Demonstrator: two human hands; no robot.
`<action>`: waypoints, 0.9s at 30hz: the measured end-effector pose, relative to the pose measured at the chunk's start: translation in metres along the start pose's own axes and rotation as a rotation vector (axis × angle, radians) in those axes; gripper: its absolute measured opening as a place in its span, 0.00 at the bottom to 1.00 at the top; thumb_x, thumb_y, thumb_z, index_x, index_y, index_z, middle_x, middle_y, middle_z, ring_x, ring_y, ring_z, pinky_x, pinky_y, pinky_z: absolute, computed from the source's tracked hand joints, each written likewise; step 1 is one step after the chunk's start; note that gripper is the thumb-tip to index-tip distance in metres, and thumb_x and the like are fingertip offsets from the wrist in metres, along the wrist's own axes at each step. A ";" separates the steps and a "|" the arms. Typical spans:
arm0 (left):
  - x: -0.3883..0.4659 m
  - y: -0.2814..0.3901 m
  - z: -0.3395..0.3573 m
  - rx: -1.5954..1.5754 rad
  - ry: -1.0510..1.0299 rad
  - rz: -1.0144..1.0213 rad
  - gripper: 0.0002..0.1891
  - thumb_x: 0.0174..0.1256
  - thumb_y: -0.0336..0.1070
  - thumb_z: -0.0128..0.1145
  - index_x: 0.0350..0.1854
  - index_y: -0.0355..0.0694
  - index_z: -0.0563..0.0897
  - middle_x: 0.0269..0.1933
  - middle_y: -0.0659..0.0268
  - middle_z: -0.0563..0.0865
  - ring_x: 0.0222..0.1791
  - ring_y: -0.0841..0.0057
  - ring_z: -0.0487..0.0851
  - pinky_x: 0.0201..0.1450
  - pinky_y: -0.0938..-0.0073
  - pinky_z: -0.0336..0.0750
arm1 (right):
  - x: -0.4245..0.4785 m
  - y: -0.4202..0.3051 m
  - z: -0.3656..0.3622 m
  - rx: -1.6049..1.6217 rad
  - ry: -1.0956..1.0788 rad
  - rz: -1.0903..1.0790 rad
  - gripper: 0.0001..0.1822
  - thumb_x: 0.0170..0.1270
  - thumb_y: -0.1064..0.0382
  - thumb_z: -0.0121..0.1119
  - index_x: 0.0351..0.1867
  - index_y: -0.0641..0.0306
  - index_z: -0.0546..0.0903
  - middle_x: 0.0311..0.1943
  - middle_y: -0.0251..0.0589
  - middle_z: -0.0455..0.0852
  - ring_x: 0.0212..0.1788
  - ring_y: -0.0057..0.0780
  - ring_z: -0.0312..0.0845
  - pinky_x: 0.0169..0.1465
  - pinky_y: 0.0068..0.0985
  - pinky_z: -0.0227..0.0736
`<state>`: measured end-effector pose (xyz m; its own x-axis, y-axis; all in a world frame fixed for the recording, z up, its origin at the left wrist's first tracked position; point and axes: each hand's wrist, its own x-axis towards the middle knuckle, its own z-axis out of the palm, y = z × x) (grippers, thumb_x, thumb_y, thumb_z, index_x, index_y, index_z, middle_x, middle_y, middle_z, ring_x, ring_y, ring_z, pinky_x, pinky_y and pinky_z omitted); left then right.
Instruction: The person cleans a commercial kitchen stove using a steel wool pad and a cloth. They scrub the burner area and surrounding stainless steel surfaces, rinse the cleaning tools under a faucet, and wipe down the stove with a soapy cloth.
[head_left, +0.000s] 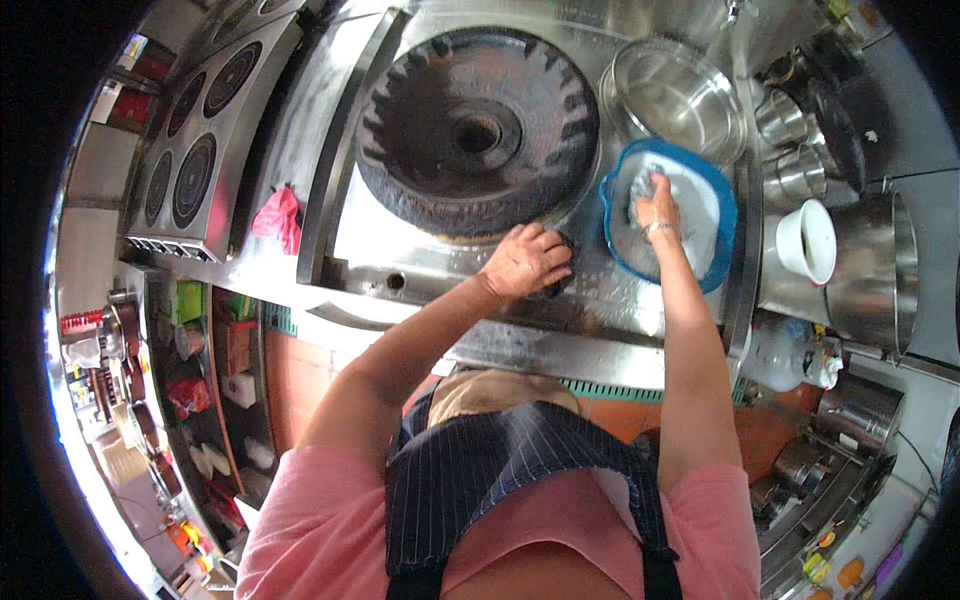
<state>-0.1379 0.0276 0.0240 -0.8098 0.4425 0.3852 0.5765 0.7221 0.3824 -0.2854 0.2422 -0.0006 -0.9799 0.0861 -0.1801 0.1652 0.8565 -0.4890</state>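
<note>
In a blue plastic basin (718, 225) of cloudy, sudsy water, my right hand (658, 208) grips a crumpled silvery-grey scrubber or cloth (645, 181). A metal band circles that wrist. My left hand (529, 261) is curled over a small dark object (556, 288) on the wet stainless-steel worktop (450, 274). What this object is stays mostly hidden under the fingers. Just beyond the left hand lies a large, round, blackened cast-metal burner ring (480, 135), with notches along its rim and a hole in the centre.
A wide steel bowl (675, 97) stands behind the basin. Steel pots (870, 277) and a white bowl (806, 241) are on the right. To the left are a pink cloth (279, 219) and a cooktop with several round plates (196, 180). A raised metal edge (352, 142) borders the worktop.
</note>
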 end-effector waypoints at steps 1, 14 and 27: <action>0.009 0.002 -0.001 0.014 0.002 0.011 0.12 0.47 0.44 0.60 0.32 0.48 0.79 0.34 0.70 0.76 0.39 0.70 0.72 0.42 0.69 0.67 | 0.000 0.001 -0.009 0.001 -0.015 0.004 0.27 0.47 0.65 0.50 0.54 0.50 0.65 0.40 0.59 0.78 0.42 0.55 0.75 0.47 0.41 0.66; 0.019 -0.049 -0.089 0.022 0.366 -0.190 0.11 0.48 0.34 0.60 0.36 0.41 0.79 0.40 0.61 0.78 0.44 0.63 0.74 0.48 0.63 0.66 | -0.044 0.046 -0.065 1.827 -0.223 0.042 0.30 0.52 0.76 0.42 0.58 0.48 0.65 0.44 0.52 0.77 0.29 0.32 0.76 0.30 0.31 0.75; -0.169 -0.206 -0.144 0.427 -0.057 -1.242 0.39 0.52 0.54 0.55 0.63 0.42 0.56 0.51 0.49 0.70 0.51 0.51 0.69 0.49 0.54 0.65 | -0.003 -0.009 -0.065 1.242 -0.136 -0.100 0.24 0.47 0.72 0.48 0.51 0.68 0.68 0.40 0.39 0.75 0.39 0.24 0.71 0.41 0.20 0.67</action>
<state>-0.1041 -0.2722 0.0015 -0.7817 -0.6199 -0.0683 -0.6221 0.7672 0.1561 -0.2914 0.2676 0.0593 -0.9869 -0.0677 -0.1462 0.1573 -0.2081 -0.9654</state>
